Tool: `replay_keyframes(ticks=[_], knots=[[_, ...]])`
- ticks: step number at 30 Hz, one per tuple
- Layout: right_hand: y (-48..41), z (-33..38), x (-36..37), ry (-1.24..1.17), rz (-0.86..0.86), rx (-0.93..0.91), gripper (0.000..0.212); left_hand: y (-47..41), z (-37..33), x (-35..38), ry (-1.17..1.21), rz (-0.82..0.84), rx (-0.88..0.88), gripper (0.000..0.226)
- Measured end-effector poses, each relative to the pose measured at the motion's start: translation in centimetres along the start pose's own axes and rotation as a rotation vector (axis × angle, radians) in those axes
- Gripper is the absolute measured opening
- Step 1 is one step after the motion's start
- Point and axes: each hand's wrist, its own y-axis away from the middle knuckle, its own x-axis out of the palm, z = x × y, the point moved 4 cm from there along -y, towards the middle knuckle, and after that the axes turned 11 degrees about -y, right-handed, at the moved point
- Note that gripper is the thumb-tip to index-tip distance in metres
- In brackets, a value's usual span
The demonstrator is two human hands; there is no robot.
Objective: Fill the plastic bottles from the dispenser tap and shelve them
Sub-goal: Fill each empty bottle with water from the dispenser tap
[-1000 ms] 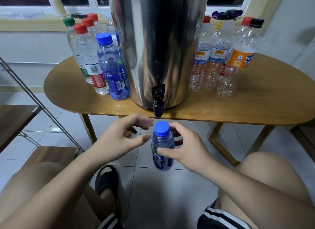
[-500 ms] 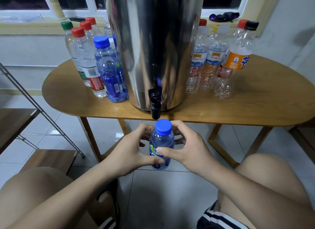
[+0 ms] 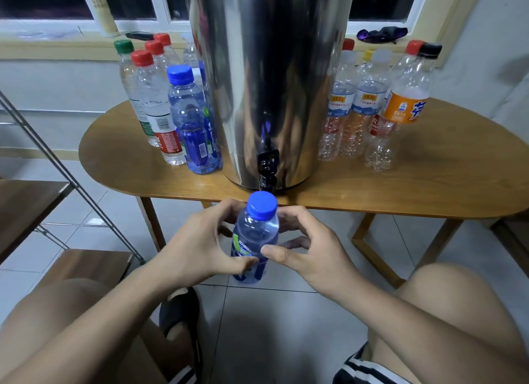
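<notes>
1. Head view, and both hands are on it: the small blue-tinted clear plastic bottle (image 3: 254, 240) with its round blue screw cap (image 3: 262, 205) is held upright in the air. It sits just below the front edge of the oval wooden bench (image 3: 429, 189), right under the black tap (image 3: 267, 169).
2. The left hand (image 3: 197, 246) wraps the bottle's left side, fingers (image 3: 237, 265) curled round the label.
3. The right hand (image 3: 312, 255) mirrors it, fingers curled behind the bottle and thumb tip on the front, so both hands grip the same bottle (cap on, by the way).
4. Up on the bench, the tall shiny steel dispenser drum (image 3: 269, 83) stands mid-table, its tap poking out over the front edge.
5. Left of the drum is a cluster of capped bottles. A blue-capped blue bottle (image 3: 191, 126) stands at the front, just beside the drum. A red-capped clear bottle (image 3: 157, 109) and a green-capped clear bottle (image 3: 126, 68) stand further left.
6. Right of the drum is a group of clear bottles, with an orange-labelled black-capped bottle (image 3: 406, 109) at the front right.
7. At far left are the wooden shelves on a metal frame (image 3: 25, 206). Down low, bare knees frame a black slipper (image 3: 180, 312) on the tiled floor.
</notes>
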Motion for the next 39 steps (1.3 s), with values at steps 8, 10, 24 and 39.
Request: replay_keyframes(ticks=[8, 10, 24, 39], knots=[[-0.2, -2.0, -0.6, 0.11, -0.023, 0.067, 0.039, -0.4, 2.8, -5.6, 0.224, -0.298, -0.062, 0.069], [-0.3, -2.2, -0.7, 0.116, -0.017, 0.087, 0.039, -0.7, 3.0, -6.8, 0.262, -0.382, -0.085, 0.069], [-0.6, -2.9, -0.7, 0.198, 0.032, 0.117, 0.039, -4.1, 6.2, -8.8, 0.155, -0.552, -0.233, 0.07], [-1.1, -2.6, -1.4, 0.206, -0.045, 0.089, 0.03, -6.8, 8.7, -10.0, -0.133, -0.618, -0.307, 0.075]])
